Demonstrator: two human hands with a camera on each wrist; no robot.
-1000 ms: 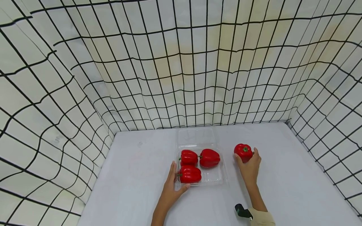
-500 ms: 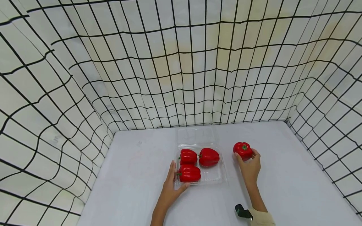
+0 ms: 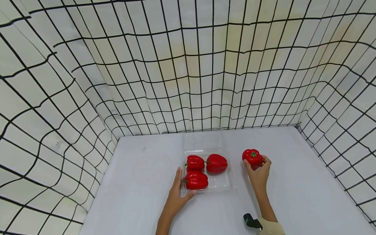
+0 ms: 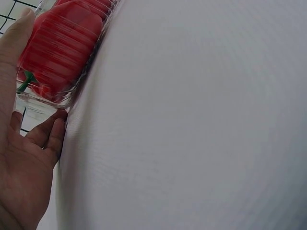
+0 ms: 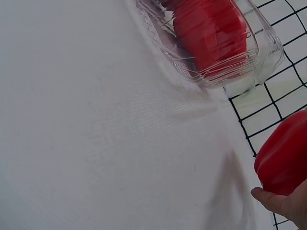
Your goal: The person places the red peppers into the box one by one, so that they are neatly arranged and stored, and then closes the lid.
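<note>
A clear plastic container point(image 3: 221, 186) sits on the white bench point(image 3: 141, 189) with its transparent lid point(image 3: 203, 142) folded back flat on the far side. Inside lie three red bell peppers on their sides. The far-left pepper point(image 3: 195, 162) and the near-left pepper point(image 3: 196, 180) lie against each other along the left wall, both stems pointing left. The far-right pepper point(image 3: 216, 164) lies beside the first, its stem pointing left toward it. The near-right corner of the container shows bare plastic.

The left hand point(image 3: 177, 198) has its fingers extended along the container's left wall and its thumb spread to the near edge, spanning that corner. The right hand point(image 3: 259, 175) grips a fourth pepper point(image 3: 251, 157) between thumb and fingers, outside the container and to its right; whether this pepper touches the bench cannot be told. A dark device point(image 3: 252, 221) is at the right sleeve point(image 3: 271, 227).

The left wrist view shows a green stem point(image 4: 28, 81) close up, and a pepper seen through the ridged plastic wall, details too small to tell from the head. The right wrist view shows the container's rounded corner and the thumb under the gripped pepper. Only the head view shows the lid fully and the black net point(image 3: 188, 65) around the bench.
</note>
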